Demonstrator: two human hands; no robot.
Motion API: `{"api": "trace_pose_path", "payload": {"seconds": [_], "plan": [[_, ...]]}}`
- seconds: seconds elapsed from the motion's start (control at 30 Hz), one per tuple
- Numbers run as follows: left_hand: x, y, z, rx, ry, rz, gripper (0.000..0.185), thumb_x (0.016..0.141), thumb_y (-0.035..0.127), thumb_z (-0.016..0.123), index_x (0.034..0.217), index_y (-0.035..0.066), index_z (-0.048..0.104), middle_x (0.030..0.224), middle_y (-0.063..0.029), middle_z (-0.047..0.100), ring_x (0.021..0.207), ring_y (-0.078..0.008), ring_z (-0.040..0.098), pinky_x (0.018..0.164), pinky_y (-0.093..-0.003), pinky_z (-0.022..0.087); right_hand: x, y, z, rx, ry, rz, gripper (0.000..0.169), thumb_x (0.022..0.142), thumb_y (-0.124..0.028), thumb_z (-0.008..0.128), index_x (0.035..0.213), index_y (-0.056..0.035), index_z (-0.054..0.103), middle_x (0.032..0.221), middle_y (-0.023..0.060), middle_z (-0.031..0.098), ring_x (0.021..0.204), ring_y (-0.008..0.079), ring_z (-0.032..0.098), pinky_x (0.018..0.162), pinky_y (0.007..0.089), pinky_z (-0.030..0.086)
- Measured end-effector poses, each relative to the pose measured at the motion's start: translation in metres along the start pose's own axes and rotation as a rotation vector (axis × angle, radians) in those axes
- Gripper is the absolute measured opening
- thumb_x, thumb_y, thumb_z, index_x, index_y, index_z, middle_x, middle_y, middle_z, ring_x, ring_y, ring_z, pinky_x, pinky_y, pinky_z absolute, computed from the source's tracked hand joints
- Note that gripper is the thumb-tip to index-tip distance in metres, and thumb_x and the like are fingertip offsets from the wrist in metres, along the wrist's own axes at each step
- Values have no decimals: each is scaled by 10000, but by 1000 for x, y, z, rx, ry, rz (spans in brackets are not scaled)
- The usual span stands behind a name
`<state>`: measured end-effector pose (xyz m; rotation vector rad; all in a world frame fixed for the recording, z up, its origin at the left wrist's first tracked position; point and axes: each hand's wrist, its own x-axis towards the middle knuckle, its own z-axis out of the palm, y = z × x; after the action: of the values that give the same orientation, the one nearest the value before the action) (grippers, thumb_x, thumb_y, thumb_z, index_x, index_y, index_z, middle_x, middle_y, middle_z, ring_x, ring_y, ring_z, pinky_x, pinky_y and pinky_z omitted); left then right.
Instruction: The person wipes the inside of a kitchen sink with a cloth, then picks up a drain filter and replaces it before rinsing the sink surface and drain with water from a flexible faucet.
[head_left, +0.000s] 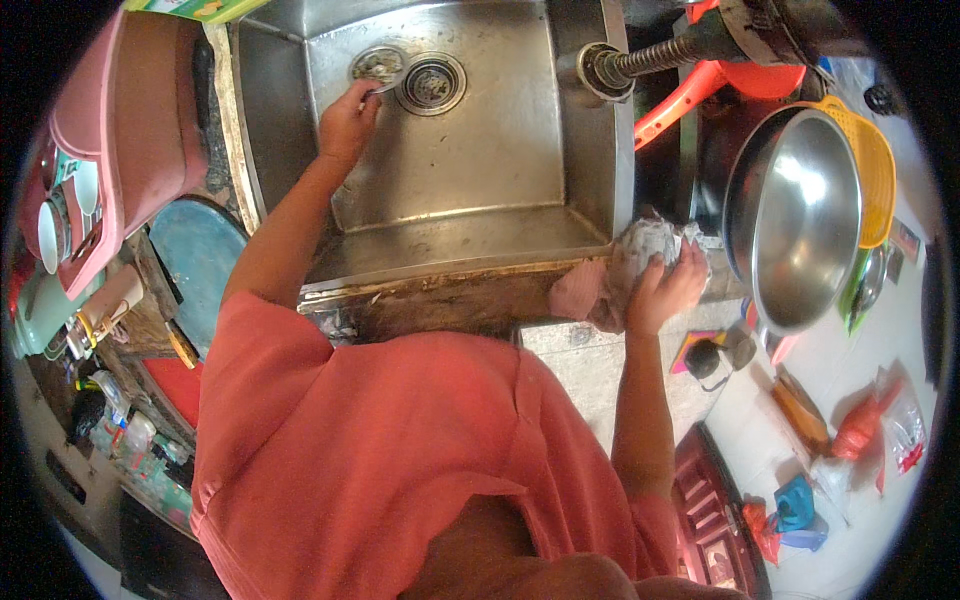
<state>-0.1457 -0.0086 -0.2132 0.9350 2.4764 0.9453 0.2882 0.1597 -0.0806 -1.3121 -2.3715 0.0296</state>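
Observation:
A round metal sink strainer (379, 67) with bits of debris on it is held by its rim in my left hand (349, 124), low over the steel sink basin (480, 165). Just right of it lies the round drain (432, 84). My right hand (670, 285) rests on a crumpled, whitish wet cloth or plastic bag (649, 244) at the sink's front right corner; whether its fingers grip it I cannot tell. A pinkish cloth (579, 291) hangs over the wooden edge beside it.
A large steel bowl (806, 217) and a yellow plastic basket (874, 176) stand at the right, near a red plastic handle (679, 105). A flexible spout (652, 64) reaches over the right rim. On the left are a pink tub (150, 112) and a blue round lid or board (199, 259).

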Motion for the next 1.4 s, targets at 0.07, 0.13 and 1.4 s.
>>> {"api": "trace_pose_path", "payload": {"seconds": [0.07,0.13,1.4], "plan": [[-5,-5,-18,31,38,-31,165,864,224,579,1021,176,585,817,-132,654,705,-299,645,612,-376,487,-1,-4,-2,-9,3,8,381,776,-172,565,1129,-30,537,1152,180,536,1089,355,475,956,485,315],[-11,2,-33,-22,11,-170,171,861,206,584,1025,162,583,771,-104,664,619,-242,649,568,-347,488,-1,-7,-2,-9,8,6,390,773,-177,567,1134,-33,535,1160,174,534,1092,354,474,956,486,315],[-351,559,175,-138,-488,740,147,895,120,530,1018,59,582,757,-37,604,643,-82,525,538,-234,431,-439,277,-191,813,-530,782,300,884,-258,525,1105,-68,601,1089,135,609,1029,298,562,888,361,429]]}}
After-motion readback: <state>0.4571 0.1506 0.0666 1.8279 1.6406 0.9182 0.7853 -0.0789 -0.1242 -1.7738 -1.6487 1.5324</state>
